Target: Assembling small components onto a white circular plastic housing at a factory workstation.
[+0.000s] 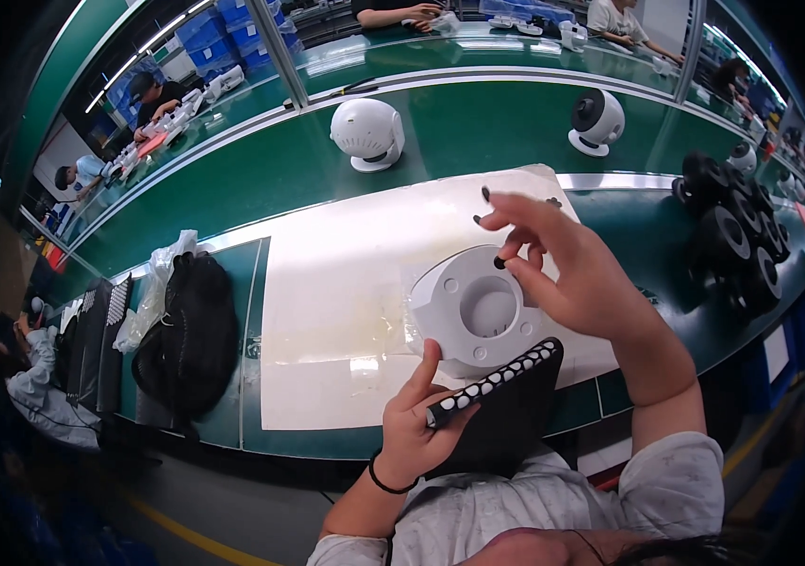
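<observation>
Low in the frame, just right of centre, the left hand (414,429) grips a black sheet (506,406) whose upper edge carries a row of small white round pads; its fingers are curled around the sheet's near end, with the thumb pointing up toward the white housing. Just above it, a round white plastic housing (476,311) with a central opening lies on a white mat (327,302) that covers the green bench (232,189). The right hand (567,274) hovers over the housing's upper right edge, its fingers pressed together on a small black dot-like piece (499,263); whether that piece touches the housing cannot be told. At the left of the frame a black bag (190,330) rests on the bench. At the right edge stands a cluster of black round parts (737,236). Farther up, two white round units (368,134) sit well apart on the green surface.
</observation>
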A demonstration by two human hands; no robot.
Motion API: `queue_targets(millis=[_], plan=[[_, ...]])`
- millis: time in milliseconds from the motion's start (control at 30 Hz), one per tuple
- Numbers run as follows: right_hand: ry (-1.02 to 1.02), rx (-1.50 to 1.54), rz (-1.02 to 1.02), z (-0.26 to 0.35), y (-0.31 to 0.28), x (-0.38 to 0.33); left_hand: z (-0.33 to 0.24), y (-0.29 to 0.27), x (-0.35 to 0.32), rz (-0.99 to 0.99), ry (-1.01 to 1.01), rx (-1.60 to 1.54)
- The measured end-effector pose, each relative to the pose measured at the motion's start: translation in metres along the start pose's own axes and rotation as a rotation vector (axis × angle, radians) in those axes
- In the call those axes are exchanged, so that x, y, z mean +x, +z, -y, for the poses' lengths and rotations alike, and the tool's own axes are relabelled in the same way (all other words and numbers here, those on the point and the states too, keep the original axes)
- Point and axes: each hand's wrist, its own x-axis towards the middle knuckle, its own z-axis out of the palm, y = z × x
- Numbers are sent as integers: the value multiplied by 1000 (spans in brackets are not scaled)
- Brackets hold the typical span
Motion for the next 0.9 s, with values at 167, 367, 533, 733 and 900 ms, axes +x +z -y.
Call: queue_targets(millis=[167, 367, 533, 733, 900], plan=[[-322, -584, 44, 21, 15, -16, -1, -1, 0, 21, -8, 13], [-340, -503, -141, 13, 20, -3, -1, -1, -3, 51, -12, -29], [-53, -63, 47, 10, 33, 10, -2, -8, -4, 90, 13, 41], [133, 171, 85, 13, 32, 14, -1, -7, -4, 109, -14, 44], [-218, -448, 59, 25, 31, 6, 0, -7, -4, 83, -7, 26]])
